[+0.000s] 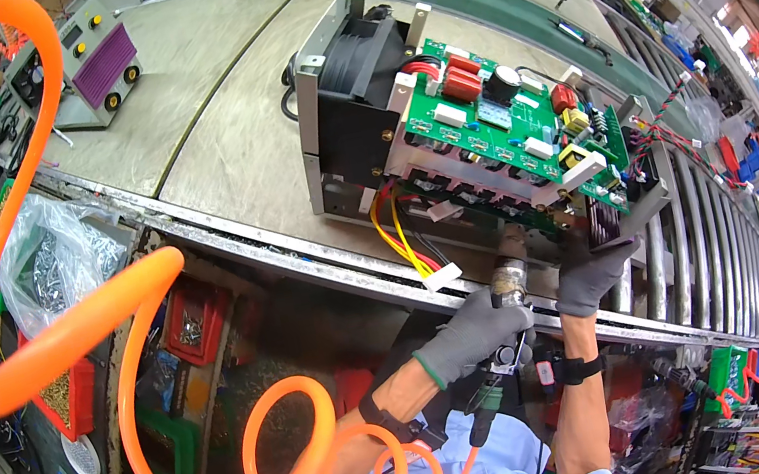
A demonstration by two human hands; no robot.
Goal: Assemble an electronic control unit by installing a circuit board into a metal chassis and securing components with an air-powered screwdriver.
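Power driver (509, 280), its barrel patchily covered, stands in the left hand (473, 334), whose grey-gloved fingers are wrapped round it. Its nose points away from the person, at the near side of an open electronic unit; whether the tip touches is hidden. The right hand (594, 278), also gloved in grey, is just to the right of the driver, its fingers at the near right end of the unit; I cannot tell whether they pinch it or only press against it.

On top of the unit lies a green circuit board (515, 140) with red, white and yellow components. At its left end is a black fan (360, 66), and from the near side hang yellow, red and black wires ending in a white connector (442, 277).

Right of the unit run metal rollers (703, 231). An orange hose (72, 337) loops across the left. Beyond it, far left on the workbench (244, 159), stands a purple-panelled device (106, 77); near left are a clear bag (49, 260) of metal parts and a red bin (196, 320).
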